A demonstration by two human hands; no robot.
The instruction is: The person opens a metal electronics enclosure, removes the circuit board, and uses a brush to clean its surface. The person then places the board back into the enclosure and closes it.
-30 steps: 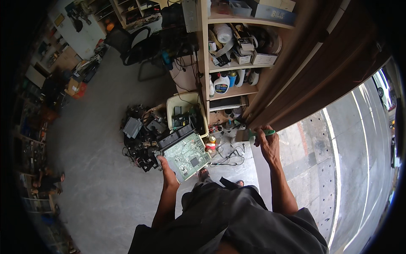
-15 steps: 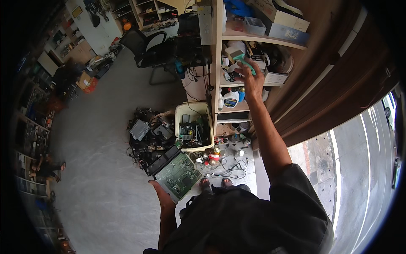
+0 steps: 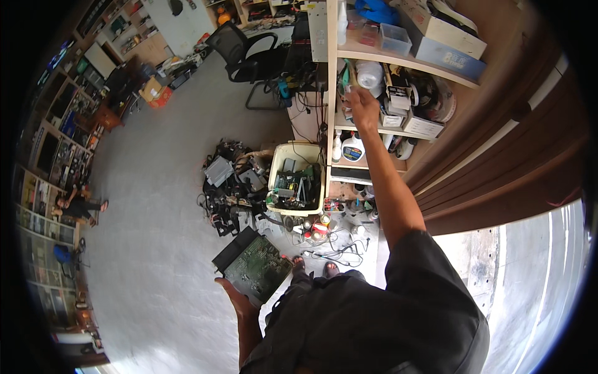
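Observation:
My left hand [image 3: 240, 298] grips the lower edge of an opened electronic unit, with a green circuit board [image 3: 258, 267] facing up and a long black connector block [image 3: 235, 248] along its far left side. It is held tilted above the floor, clear of the pile beyond it. My right hand [image 3: 364, 107] reaches into the middle compartment of the shelf unit, fingers drawn together. The green handle of a brush [image 3: 346, 75] shows right by my fingertips; the rest of the brush is hidden or blurred. A clear plastic-wrapped roll [image 3: 370, 75] sits just beyond.
A cream bin [image 3: 274, 177] of electronic parts stands by the shelf unit, beside a heap of black parts and cables [image 3: 230, 181]. Cans [image 3: 321, 229] and a looped cord [image 3: 349, 252] lie near my feet. An office chair [image 3: 240, 53] stands farther back; a person [image 3: 78, 206] sits far left.
My right hand has carried the brush deeper into the shelf compartment and turned it, so its bristles no longer show. The circuit board unit has tilted slightly in my left hand.

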